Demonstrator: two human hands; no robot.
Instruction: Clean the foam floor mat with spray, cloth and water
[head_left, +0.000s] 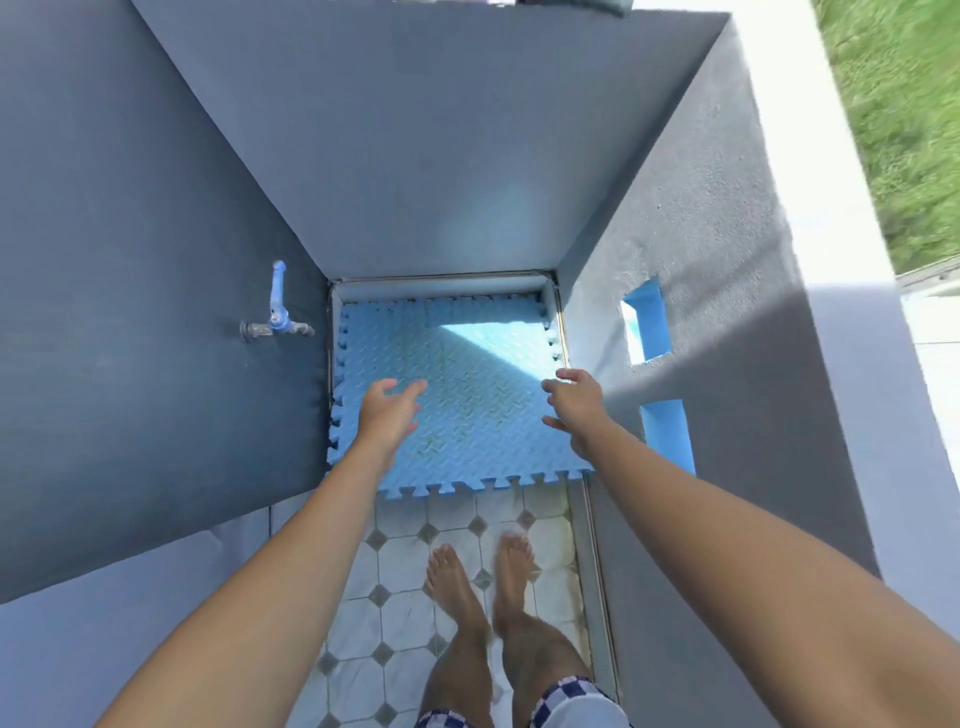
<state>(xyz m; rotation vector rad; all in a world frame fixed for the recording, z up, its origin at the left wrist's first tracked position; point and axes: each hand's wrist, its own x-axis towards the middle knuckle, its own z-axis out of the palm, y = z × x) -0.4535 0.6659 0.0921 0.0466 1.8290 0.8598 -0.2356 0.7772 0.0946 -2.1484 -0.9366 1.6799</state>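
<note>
A light blue foam floor mat with jigsaw edges lies on the floor in the corner between the grey walls. Its surface shows faint greenish dirt marks. My left hand hovers over the mat's left part, fingers spread, holding nothing. My right hand hovers over the mat's right edge, also with fingers apart and empty. No spray bottle or cloth is in view.
A blue-handled tap sticks out of the left wall just beside the mat. White tiles with grey diamonds cover the floor, where my bare feet stand. The right wall has blue-lined openings. Grass lies beyond it.
</note>
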